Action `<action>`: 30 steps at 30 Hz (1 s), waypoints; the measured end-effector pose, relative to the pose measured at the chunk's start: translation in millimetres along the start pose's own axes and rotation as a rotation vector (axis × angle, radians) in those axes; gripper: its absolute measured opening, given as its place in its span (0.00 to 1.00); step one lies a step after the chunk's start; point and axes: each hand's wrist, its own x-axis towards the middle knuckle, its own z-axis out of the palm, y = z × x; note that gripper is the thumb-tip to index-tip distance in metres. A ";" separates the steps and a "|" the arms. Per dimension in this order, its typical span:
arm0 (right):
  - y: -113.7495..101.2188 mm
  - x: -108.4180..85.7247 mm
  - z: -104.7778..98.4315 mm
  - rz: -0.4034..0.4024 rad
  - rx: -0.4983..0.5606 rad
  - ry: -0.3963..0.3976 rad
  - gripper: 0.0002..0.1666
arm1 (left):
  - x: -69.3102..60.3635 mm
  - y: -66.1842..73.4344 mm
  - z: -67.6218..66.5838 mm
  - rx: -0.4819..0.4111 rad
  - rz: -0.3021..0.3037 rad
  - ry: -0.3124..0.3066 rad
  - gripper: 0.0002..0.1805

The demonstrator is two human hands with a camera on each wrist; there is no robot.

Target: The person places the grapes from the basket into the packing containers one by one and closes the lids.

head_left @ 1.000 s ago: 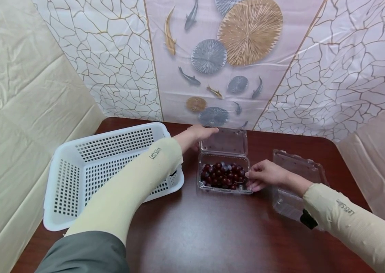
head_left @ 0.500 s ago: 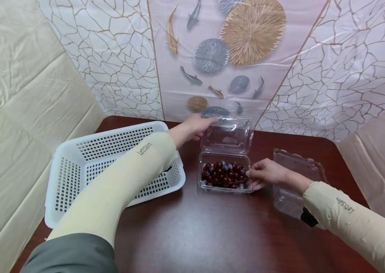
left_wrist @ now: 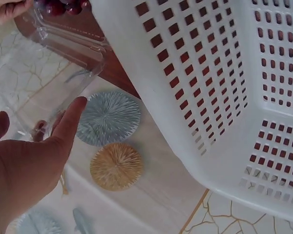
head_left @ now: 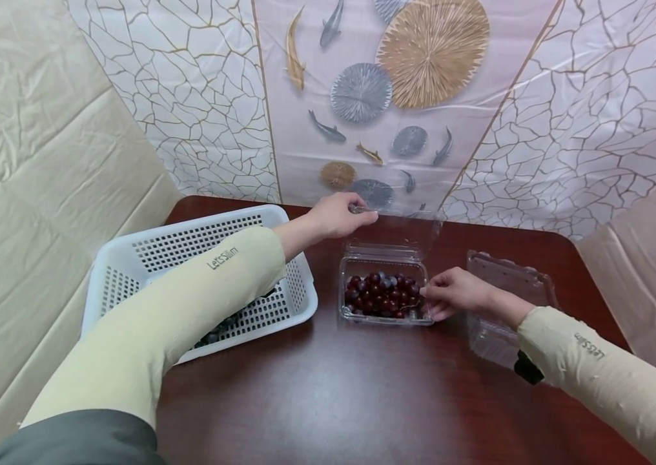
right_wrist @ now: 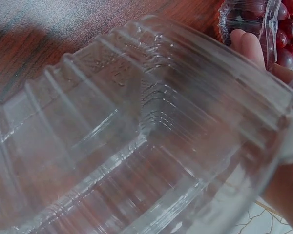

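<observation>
Clear grape box (head_left: 386,320) on a surface (head_left: 316,394), left hand (head_left: 336,216) gripping its raised lid (head_left: 406,229), right hand (head_left: 452,294) pinching its side — white basket (head_left: 206,241) left of it, second container (head_left: 514,284) right.

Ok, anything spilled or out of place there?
Nothing stands out. The grapes lie inside their clear container, its lid open at the left hand; none shows spilled on the table. The white basket is partly hidden, so I can't judge it all.
</observation>
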 end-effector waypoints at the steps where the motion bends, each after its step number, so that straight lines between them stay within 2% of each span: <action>1: 0.3 0.3 -0.1 -0.003 0.000 0.001 0.17 | -1.5 -0.1 0.3 0.025 0.025 -0.003 0.25; 9: 1.6 -0.2 0.1 -0.022 -0.011 -0.001 0.17 | -13.2 -2.1 2.3 0.098 0.173 -0.106 0.21; 16: 0.4 -3.7 -0.8 -0.009 0.011 0.005 0.19 | -21.3 -6.1 3.8 0.170 0.256 -0.168 0.23; 24: -1.4 -15.7 -9.5 -0.009 0.058 0.021 0.25 | -32.8 -7.9 7.6 0.277 0.364 -0.205 0.24; 30: -1.9 -31.5 -22.4 -0.036 0.073 0.066 0.30 | -40.5 -9.9 15.9 0.352 0.437 -0.217 0.24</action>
